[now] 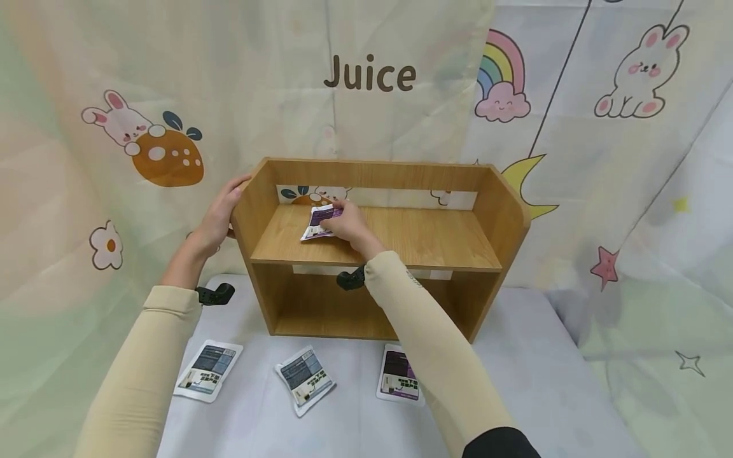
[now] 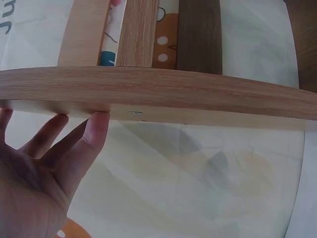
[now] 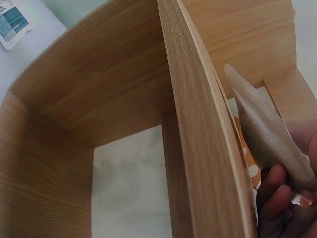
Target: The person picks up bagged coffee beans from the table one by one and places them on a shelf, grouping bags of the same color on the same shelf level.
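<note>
A two-tier wooden shelf (image 1: pixel 375 264) stands on a white-covered table. My right hand (image 1: pixel 350 226) pinches a purple-and-white pouch (image 1: pixel 318 222) over the left part of the upper board. In the right wrist view the pouch (image 3: pixel 265 124) appears edge-on, tilted, with fingers (image 3: pixel 275 193) curled against it. My left hand (image 1: pixel 219 213) rests on the outside of the shelf's left side panel. The left wrist view shows its fingertips (image 2: pixel 99 124) touching that panel (image 2: pixel 163 89), the fingers spread and fairly straight.
Before the shelf lie a blue-and-white pouch (image 1: pixel 209 371) at left, another blue-and-white pouch (image 1: pixel 305 380) in the middle, and a purple pouch (image 1: pixel 397 374) partly behind my right sleeve. A printed cloth (image 1: pixel 240 83) hangs behind the shelf.
</note>
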A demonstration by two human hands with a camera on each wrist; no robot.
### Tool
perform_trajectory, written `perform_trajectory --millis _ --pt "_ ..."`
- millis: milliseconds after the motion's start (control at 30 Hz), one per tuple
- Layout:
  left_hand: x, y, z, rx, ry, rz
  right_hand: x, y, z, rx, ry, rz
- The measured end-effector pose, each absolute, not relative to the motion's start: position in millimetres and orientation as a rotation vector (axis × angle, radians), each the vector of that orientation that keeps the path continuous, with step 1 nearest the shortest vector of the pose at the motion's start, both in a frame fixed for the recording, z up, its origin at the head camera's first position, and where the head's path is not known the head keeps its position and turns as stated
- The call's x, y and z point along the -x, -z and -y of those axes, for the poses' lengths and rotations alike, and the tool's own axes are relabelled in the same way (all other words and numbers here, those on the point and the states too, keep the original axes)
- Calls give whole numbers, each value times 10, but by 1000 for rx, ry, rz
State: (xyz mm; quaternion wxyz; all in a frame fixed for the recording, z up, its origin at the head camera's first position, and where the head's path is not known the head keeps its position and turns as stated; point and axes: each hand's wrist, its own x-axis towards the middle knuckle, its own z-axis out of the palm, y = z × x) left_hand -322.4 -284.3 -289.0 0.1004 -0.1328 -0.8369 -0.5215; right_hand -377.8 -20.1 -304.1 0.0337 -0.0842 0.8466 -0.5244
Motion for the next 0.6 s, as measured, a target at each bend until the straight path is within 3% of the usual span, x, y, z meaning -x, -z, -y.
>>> perform_trajectory --millis 600 --pt "3172 2876 2840 395 1545 2491 3775 3053 223 339 1388 -2759"
